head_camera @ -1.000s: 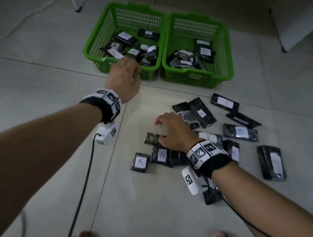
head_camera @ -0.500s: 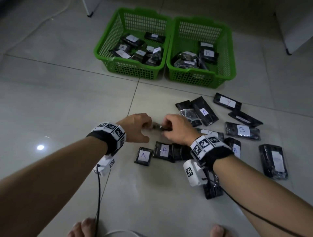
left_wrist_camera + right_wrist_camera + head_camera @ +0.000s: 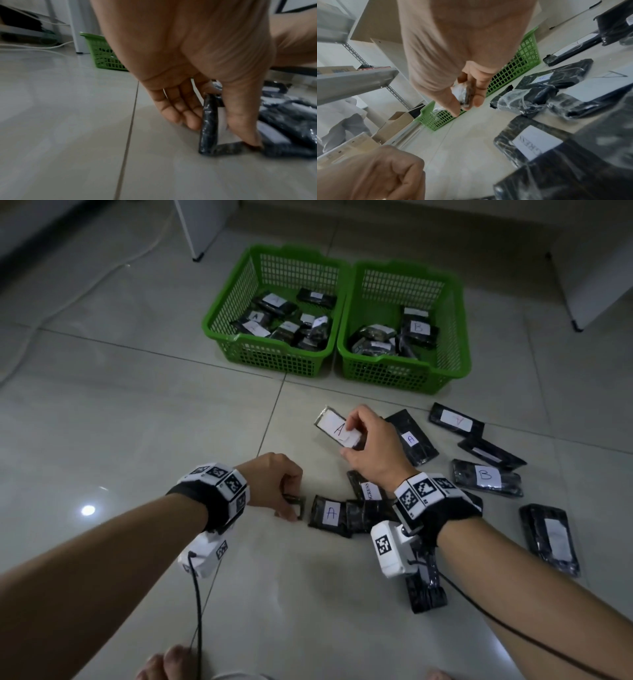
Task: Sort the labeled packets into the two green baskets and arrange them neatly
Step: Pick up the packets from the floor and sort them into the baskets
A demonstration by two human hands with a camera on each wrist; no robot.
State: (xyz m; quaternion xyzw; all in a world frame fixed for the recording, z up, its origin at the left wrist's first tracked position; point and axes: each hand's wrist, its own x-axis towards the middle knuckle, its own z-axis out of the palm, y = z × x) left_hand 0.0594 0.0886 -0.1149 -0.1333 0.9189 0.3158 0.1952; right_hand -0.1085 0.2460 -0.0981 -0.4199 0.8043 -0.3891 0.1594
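Note:
Two green baskets stand side by side on the tiled floor: the left basket (image 3: 219,316) holds several A packets, the right basket (image 3: 460,337) several B packets. My right hand (image 3: 347,438) pinches a black packet with a white A label (image 3: 334,426) by its end, lifted above the floor; the right wrist view shows this packet (image 3: 462,94) edge-on between thumb and fingers. My left hand (image 3: 289,503) grips a small black packet (image 3: 298,506) at the left end of the pile, tipping this small packet (image 3: 208,121) up off the floor. Several labeled packets lie loose, among them an A packet (image 3: 329,513) and a B packet (image 3: 486,477).
White furniture legs (image 3: 197,256) stand behind the baskets on the left, and another leg (image 3: 577,327) at the right. A white cable (image 3: 102,273) curves over the floor at far left. My bare toes (image 3: 171,660) show at the bottom edge. Bare tiles (image 3: 137,422) lie left of the pile.
My left hand came back from the left basket and dropped onto the small packet. My right hand picked up the A packet and raised it toward the baskets.

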